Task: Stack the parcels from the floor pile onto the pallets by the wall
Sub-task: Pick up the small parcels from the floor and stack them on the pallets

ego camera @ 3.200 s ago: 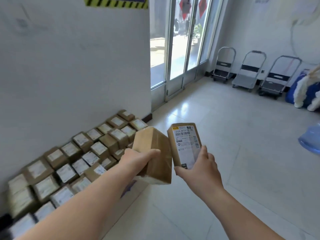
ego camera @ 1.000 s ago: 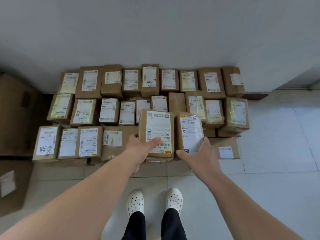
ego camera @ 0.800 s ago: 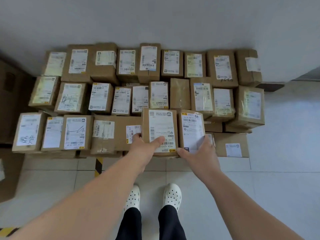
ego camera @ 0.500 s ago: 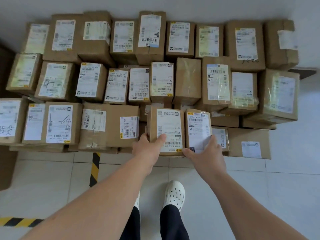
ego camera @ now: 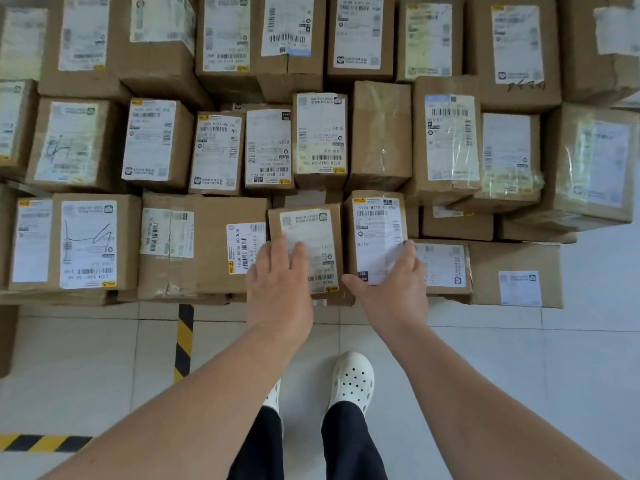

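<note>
The left parcel (ego camera: 306,220) is lying under the left hand (ego camera: 277,289), whose fingers are resting flat and straight on its label. The right parcel (ego camera: 375,233) is being held at its near corner by the right hand (ego camera: 394,289). Both arms are reaching forward. More boxes (ego camera: 156,143) are sitting past the fingers.

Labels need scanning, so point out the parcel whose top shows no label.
The taped brown parcel in the middle row, behind the M719 parcel that the right hand holds. Its top is bare cardboard and clear tape; its neighbours show white labels.
</note>
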A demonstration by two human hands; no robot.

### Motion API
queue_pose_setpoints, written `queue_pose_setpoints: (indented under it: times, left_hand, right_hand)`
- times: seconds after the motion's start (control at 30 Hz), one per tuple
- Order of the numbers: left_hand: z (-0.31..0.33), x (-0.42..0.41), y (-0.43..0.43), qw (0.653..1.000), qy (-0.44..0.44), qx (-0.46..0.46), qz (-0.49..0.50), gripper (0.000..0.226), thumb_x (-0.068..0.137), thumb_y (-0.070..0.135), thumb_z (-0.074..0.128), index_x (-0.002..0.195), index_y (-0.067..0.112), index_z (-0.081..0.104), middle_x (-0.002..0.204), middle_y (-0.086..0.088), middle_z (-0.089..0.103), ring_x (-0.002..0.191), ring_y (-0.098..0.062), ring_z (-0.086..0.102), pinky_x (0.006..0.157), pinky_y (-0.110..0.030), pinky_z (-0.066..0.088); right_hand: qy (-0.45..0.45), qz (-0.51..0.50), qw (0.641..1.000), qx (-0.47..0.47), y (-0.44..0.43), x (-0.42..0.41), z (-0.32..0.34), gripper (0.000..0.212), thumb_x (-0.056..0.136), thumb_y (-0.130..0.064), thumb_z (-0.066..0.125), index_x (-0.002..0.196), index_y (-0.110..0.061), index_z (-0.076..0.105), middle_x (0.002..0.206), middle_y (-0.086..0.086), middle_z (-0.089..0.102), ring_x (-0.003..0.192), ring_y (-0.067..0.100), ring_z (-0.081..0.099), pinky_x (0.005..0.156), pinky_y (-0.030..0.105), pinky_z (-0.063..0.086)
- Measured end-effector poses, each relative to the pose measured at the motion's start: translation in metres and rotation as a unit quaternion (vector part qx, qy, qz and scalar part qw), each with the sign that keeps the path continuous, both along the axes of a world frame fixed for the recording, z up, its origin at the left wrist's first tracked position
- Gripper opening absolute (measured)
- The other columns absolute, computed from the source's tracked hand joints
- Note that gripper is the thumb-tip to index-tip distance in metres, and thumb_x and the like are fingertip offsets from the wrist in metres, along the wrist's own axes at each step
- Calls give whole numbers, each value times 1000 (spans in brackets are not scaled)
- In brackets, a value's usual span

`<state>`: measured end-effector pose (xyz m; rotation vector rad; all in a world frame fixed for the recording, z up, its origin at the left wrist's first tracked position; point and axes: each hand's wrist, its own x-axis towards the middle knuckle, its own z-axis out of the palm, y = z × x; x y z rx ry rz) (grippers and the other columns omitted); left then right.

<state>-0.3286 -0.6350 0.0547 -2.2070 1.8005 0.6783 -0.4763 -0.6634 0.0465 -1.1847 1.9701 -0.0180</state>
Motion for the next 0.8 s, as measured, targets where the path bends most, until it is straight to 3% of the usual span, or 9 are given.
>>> queue_pose_setpoints:
  times: [0.07,0.37,0.5,0.6,0.8]
  left_hand:
    - [-3,2,-1,998,-21,28,-52,81,92,28,62,153,18,9,160,-8,1,148,-29,1,119,-44,12]
    - [-5,16,-8,991,-36,63,-111,95,90,18,62,155,18,-8,162,-10,-14,150,-32,-6,121,-48,8]
    - [-1,19,-14,982,-67,91,-152,111,88,20,67,152,19,-23,159,-14,-26,149,-34,-17,121,-52,-1]
    - [1,22,-31,976,-82,75,-188,101,91,9,57,152,15,-24,160,-14,-26,149,-35,-17,120,-52,-3]
    - [-5,24,-29,974,-77,66,-201,99,91,8,55,152,15,-23,160,-13,-27,148,-36,-19,121,-51,0]
  right_hand:
    - [3,-1,1000,1,0,3,-3,120,76,-50,80,157,-17,-2,160,7,17,148,25,18,115,43,29]
    - [10,71,997,34,5,6,-8,108,86,-52,68,158,-17,-4,164,8,5,151,28,9,120,44,20]
    - [15,81,996,41,5,6,-2,102,89,-48,67,157,-17,-2,164,7,6,150,28,11,118,44,24]
    - [10,82,996,39,5,9,-2,95,91,-43,65,157,-16,1,163,5,8,149,27,16,114,44,31]
    - [14,87,996,29,7,11,-4,89,93,-38,63,157,-16,5,161,4,12,146,27,23,113,44,36]
